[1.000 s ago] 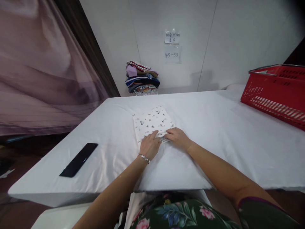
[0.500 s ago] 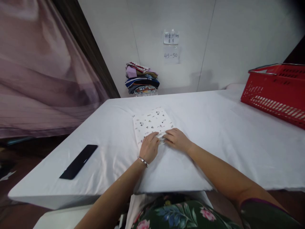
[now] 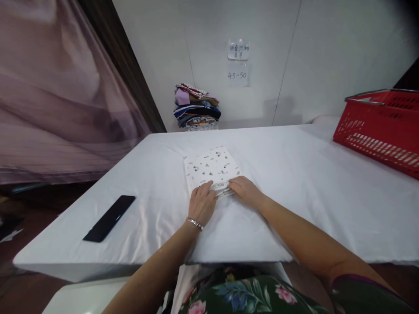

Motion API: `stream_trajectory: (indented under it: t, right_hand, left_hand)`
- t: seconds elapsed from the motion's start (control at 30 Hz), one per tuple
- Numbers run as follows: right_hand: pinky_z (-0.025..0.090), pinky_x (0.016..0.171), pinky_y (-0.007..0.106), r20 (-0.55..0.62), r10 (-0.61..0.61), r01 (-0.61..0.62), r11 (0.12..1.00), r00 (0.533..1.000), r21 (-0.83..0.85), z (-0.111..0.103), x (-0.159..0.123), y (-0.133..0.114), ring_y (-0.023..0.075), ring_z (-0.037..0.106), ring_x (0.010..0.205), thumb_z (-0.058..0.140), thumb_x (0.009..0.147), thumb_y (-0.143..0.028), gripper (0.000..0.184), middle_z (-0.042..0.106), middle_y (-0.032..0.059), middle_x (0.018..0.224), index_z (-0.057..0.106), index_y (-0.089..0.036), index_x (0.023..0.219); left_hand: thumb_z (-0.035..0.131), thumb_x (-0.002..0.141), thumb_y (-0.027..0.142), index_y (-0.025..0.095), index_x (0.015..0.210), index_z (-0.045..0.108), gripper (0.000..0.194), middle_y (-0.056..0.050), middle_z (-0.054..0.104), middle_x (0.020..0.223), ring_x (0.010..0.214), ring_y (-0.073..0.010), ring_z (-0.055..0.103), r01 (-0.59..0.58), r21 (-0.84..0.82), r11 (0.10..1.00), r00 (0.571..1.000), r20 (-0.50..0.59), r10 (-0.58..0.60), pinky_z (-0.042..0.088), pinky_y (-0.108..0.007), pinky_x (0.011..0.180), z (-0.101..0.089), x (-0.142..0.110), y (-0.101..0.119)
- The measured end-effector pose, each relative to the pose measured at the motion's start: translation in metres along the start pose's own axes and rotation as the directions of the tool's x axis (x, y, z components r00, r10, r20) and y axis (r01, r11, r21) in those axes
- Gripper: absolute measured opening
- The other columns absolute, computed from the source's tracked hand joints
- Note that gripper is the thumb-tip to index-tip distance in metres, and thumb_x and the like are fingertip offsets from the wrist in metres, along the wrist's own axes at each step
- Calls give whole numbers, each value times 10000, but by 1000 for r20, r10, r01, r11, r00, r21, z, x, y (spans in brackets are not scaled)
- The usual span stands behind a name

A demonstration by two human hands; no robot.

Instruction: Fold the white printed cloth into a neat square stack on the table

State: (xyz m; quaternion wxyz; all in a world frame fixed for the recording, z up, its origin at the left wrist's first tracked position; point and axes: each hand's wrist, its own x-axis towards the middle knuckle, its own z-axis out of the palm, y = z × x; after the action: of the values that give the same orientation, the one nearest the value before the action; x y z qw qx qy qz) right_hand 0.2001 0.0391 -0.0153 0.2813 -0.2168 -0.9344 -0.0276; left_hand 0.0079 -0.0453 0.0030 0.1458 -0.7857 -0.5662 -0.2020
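Observation:
A white cloth (image 3: 211,165) with a small scattered print lies on the table in front of me, its near edge folded over into a narrow strip. My left hand (image 3: 202,203), with a silver bracelet at the wrist, is closed on the left part of that strip. On the strip's right end, the fingers of my right hand (image 3: 245,190) are closed too. Between both hands the rolled or folded edge shows, with several layers at the front. My fingertips partly hide the cloth's near corners.
The table (image 3: 294,209) has a white cover. A black phone-like slab (image 3: 109,218) lies at left, a red plastic basket (image 3: 379,131) stands at right. Folded clothes (image 3: 196,107) are piled at the back against the wall, below paper signs (image 3: 238,63). A pink curtain (image 3: 65,96) hangs at left.
My hands have moved apart along the near edge, left hand leftward and right hand slightly rightward. More of the folded strip now shows between them.

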Motion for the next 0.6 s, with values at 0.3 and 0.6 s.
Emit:
stream_trajectory:
  t: [0.3,0.6]
  right_hand:
    - [398,808,345,-21,4,-4,1000,1000,8,1,-1,1,202,523,924,404,782,-30,220,606,116,1002,546,-148,901]
    - [402,795,352,-27,42,-41,998,999,55,-2,-2,-2,205,524,897,407,807,-67,178,608,109,979,535,-165,882]
  left_hand:
    - [450,835,209,183,758,580,153,-79,572,1137,1010,-204,531,54,-39,998,996,-72,-57,405,-380,868,-13,-15,-13]
    - [474,834,236,225,874,620,151,-70,535,1201,1061,-215,505,32,-42,999,998,-54,-34,405,-390,879,-7,-20,-17]
